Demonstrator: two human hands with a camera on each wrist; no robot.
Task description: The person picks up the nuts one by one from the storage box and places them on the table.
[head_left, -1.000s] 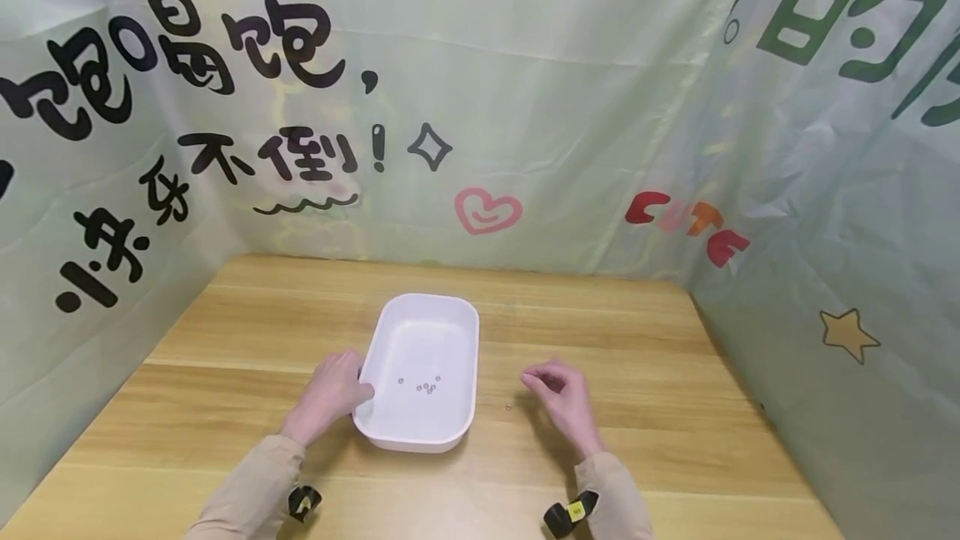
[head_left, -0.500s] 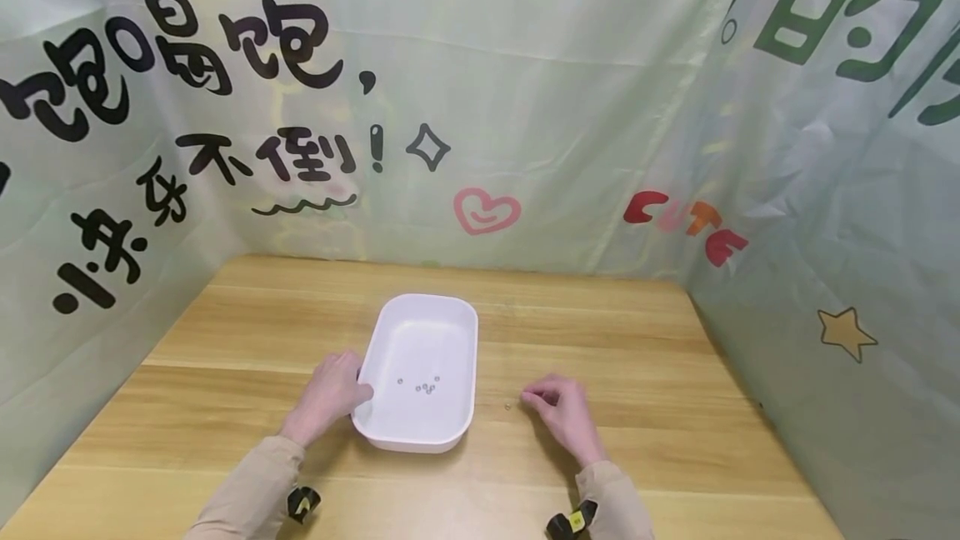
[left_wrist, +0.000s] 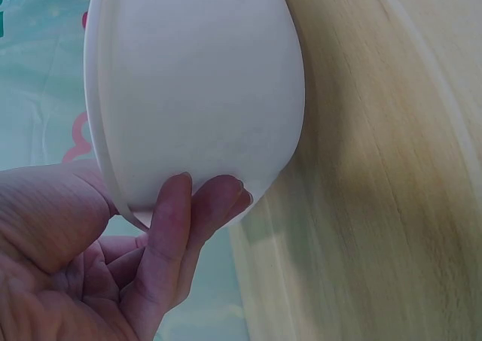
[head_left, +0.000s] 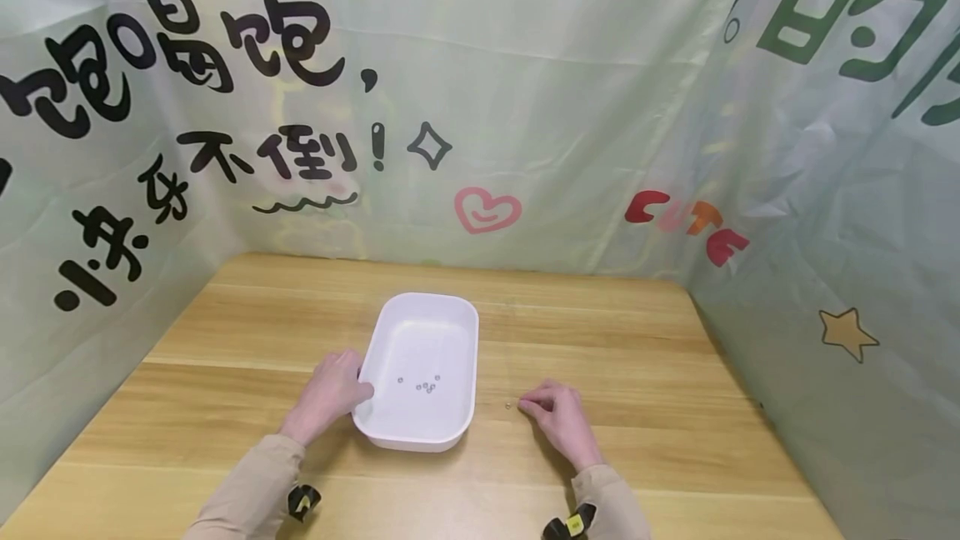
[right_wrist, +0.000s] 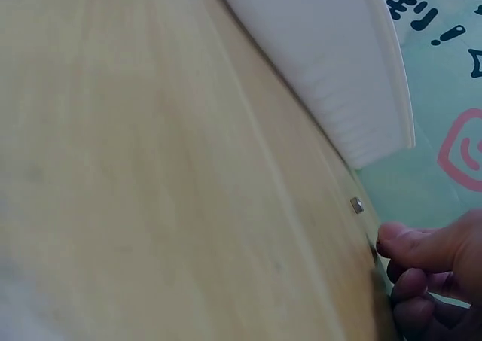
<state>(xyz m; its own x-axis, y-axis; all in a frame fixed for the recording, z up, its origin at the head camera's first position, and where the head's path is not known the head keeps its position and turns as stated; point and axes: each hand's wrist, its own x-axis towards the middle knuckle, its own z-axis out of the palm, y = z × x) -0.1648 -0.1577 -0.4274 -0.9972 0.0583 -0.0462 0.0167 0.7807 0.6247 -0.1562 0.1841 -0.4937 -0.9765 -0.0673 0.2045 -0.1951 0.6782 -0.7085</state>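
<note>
Pale green fabric sheeting [head_left: 570, 132], printed with lettering and a pink heart, hangs round a desk [head_left: 622, 357] with a light wood grain; on the bare wood lies one tiny, silvery metal piece [right_wrist: 357, 205], between the person's right hand and a white, rectangular, round-cornered tray [head_left: 420, 340].

What has just changed, from where I stand, is the right hand [head_left: 558, 415]; it has come down and closer over the last second, and its fingertips are now just beside the piece, with a slight gap left; that means, I judge, that this piece is the one being reached for, and it is not yet in the grasp; the fingers are curled with the thumb near them, though I cannot tell whether anything is pinched there.

Further out, the tray has stayed put, a few more tiny shiny pieces [head_left: 429, 391] lying on its floor; the left hand [head_left: 333, 390] is clamped on its near-left side, thumb over the rim, fingers against the outer wall; both hands are well apart.
</note>
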